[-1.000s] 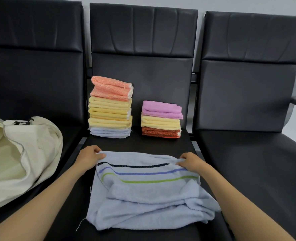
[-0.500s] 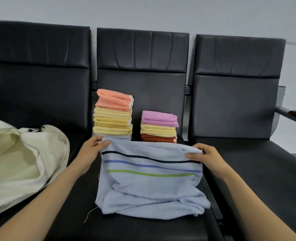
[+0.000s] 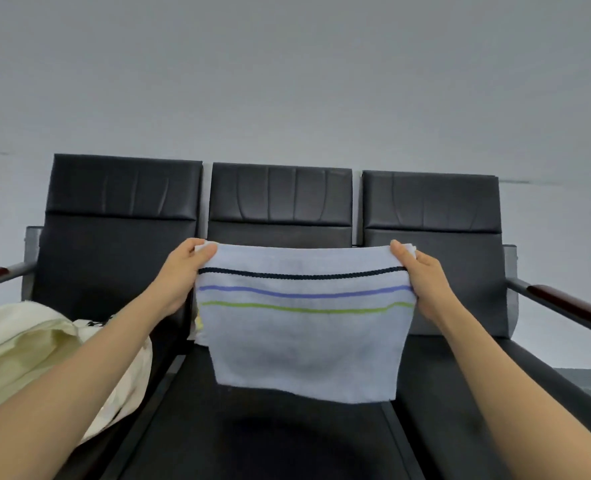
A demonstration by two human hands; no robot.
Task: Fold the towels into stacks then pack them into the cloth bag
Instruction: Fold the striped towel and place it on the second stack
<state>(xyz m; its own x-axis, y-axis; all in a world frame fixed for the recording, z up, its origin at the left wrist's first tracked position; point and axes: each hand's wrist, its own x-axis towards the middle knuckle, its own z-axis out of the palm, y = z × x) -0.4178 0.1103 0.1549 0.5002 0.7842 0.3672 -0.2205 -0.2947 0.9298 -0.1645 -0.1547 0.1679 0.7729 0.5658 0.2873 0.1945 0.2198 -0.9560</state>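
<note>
Left hand (image 3: 183, 271): pinching the towel's (image 3: 304, 341) upper left corner. Right hand (image 3: 422, 275): pinching the upper right corner. Towel: pale blue, striped, hanging stretched between both hands above the middle seat (image 3: 252, 438). Cloth bag (image 3: 37, 355): lying on the left seat, beside the left forearm.

We face a plain grey wall (image 3: 287, 64) — before it, three joined black padded seats (image 3: 280, 195) with wood-topped armrests (image 3: 564, 304).
</note>
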